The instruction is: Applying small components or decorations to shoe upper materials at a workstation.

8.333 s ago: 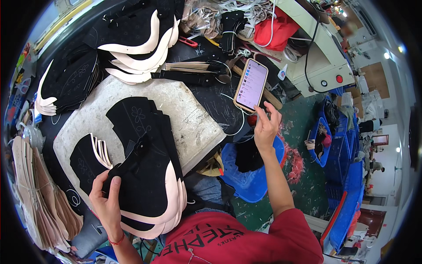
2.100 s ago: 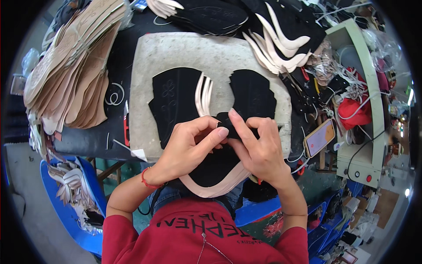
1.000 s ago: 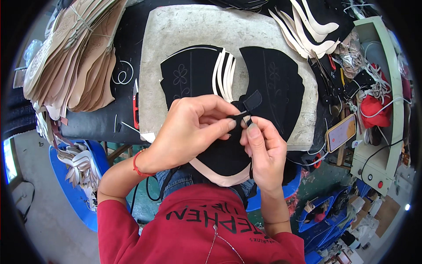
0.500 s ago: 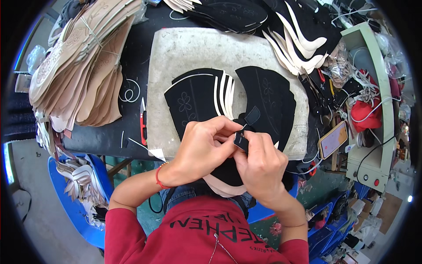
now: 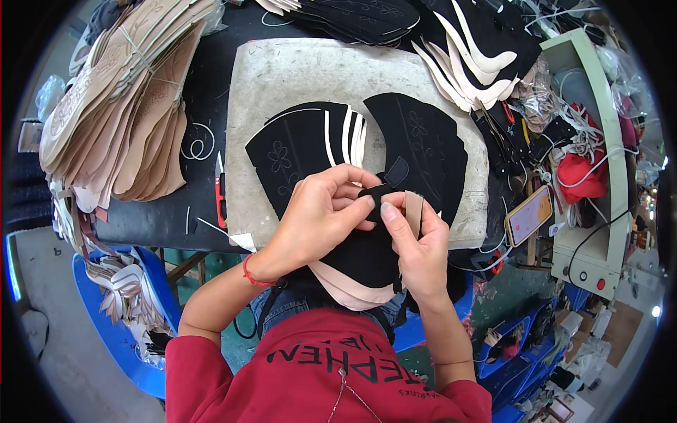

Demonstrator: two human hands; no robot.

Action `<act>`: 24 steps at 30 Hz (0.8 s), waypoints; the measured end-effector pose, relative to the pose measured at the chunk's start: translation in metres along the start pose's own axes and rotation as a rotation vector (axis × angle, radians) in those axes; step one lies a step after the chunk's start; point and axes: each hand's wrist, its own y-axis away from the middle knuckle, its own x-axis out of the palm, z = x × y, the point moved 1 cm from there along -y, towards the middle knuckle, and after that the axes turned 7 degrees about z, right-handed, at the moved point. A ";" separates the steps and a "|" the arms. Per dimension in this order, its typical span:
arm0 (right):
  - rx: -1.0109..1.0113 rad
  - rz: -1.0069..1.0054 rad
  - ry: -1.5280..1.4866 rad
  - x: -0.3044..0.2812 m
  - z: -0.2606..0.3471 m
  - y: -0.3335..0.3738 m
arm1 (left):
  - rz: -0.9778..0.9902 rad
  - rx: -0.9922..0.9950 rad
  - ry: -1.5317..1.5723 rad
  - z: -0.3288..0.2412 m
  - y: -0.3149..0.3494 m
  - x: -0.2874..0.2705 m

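Observation:
My left hand (image 5: 326,208) is closed, thumb and fingers pinching a narrow black strap (image 5: 375,192). Close beside it my right hand (image 5: 422,247) is closed too, its thumb by the strap's end and a short tan strip (image 5: 414,211) caught between its fingers. Whether strip and strap are one piece I cannot tell. A dark rectangular patch (image 5: 397,170) shows just beyond my fingertips. Under my hands a black upper piece with a pale beige edge (image 5: 352,285) hangs over my lap. Black stitched upper pieces (image 5: 285,151) with flower outlines and white edges lie ahead, another stack (image 5: 430,134) at the right.
The black pieces rest on a pale work board (image 5: 310,70). Tan cut pieces (image 5: 134,106) are stacked at the left, near a red-handled cutter (image 5: 221,190). White curved strips (image 5: 472,70) lie at the back right. A phone (image 5: 529,216) stands at the right beside a grey-green machine frame (image 5: 592,233).
My right hand has turned, so the tan strip now shows between its fingers where a small black tab showed before. The left hand still pinches. The whole view has shifted slightly.

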 end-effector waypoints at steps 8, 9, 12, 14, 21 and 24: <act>-0.118 0.074 -0.053 0.002 -0.011 -0.013 | -0.089 0.127 -0.126 0.011 0.000 0.007; -0.116 0.092 -0.104 0.003 -0.014 -0.013 | -0.120 0.147 -0.136 0.013 0.000 0.006; -0.115 0.074 0.138 -0.004 -0.015 -0.012 | -0.079 0.135 -0.305 0.010 -0.005 0.004; -0.005 0.194 0.109 -0.010 -0.007 -0.016 | -0.051 0.105 -0.233 0.008 -0.006 0.001; -0.095 0.369 0.412 -0.047 0.023 -0.002 | 0.017 -0.005 -0.150 0.003 0.001 -0.013; -0.136 0.411 0.379 -0.053 0.020 0.004 | 0.030 -0.015 -0.034 0.003 -0.004 -0.011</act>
